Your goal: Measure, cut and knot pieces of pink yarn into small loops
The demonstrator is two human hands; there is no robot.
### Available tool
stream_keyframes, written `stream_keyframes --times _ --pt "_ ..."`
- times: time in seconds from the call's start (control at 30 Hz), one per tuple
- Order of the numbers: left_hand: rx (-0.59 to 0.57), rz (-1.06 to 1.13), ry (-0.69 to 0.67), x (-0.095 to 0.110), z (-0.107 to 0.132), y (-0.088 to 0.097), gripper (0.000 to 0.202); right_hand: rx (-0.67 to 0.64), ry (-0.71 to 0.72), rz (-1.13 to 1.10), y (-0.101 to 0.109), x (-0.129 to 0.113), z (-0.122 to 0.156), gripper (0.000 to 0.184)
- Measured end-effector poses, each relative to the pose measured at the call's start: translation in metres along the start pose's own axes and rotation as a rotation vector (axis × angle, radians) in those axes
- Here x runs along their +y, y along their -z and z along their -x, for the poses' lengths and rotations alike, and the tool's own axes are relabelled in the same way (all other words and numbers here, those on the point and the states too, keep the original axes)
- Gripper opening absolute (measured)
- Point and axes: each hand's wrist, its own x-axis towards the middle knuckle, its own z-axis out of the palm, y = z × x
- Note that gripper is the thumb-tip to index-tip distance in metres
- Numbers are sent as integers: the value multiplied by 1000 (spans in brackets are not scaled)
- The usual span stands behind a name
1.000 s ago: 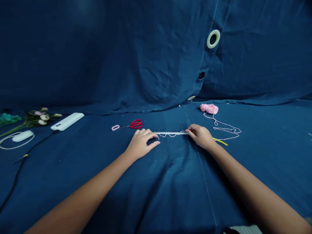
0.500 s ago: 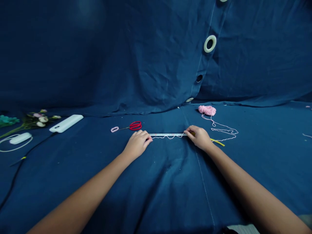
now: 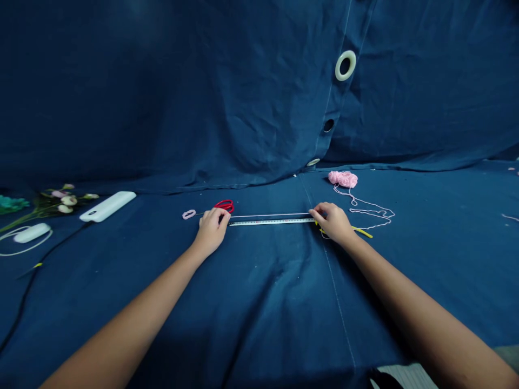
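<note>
A strand of pink yarn [image 3: 270, 215] runs straight and taut between my two hands. My left hand [image 3: 211, 229] pinches it at one end, close to the red-handled scissors [image 3: 225, 205], whose blades it partly hides. At the other side my right hand [image 3: 332, 220] pinches the strand between thumb and fingers. Just in front of the yarn lies the extended blade of a tape measure [image 3: 275, 221]; its yellow part [image 3: 363, 233] shows around my right hand, which covers the rest. Loose yarn trails from there to the pink yarn ball [image 3: 343, 179] behind.
Left of the scissors is a small pink yarn loop [image 3: 188, 214]. Farther left lie a white power bank-like device [image 3: 108, 206] with a black cable [image 3: 30, 283], a white oval object [image 3: 32, 233] with a cord, and artificial flowers [image 3: 67, 201]. Blue cloth [image 3: 259, 324] covers the surface.
The yarn, wavy along the tape before, is now pulled straight and sits behind it. My left hand has moved left, uncovering the tape's end.
</note>
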Motion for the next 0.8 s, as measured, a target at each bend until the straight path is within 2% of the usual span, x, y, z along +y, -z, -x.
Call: stream_keyframes --times 0.2,0.37,0.57,0.8 --pt "-22 -204 -18 -4 3 -3 22 -73 -52 -4 -2 5 -2 33" --pt "-30 -205 -5 -12 1 -4 23 -97 -76 -44 1 3 -2 33" --pt "-4 -219 100 -20 -3 -3 29 -132 -75 -90 5 2 -2 33" --pt "8 -235 136 -16 -1 -2 28 -111 -22 -89 5 3 -1 32"
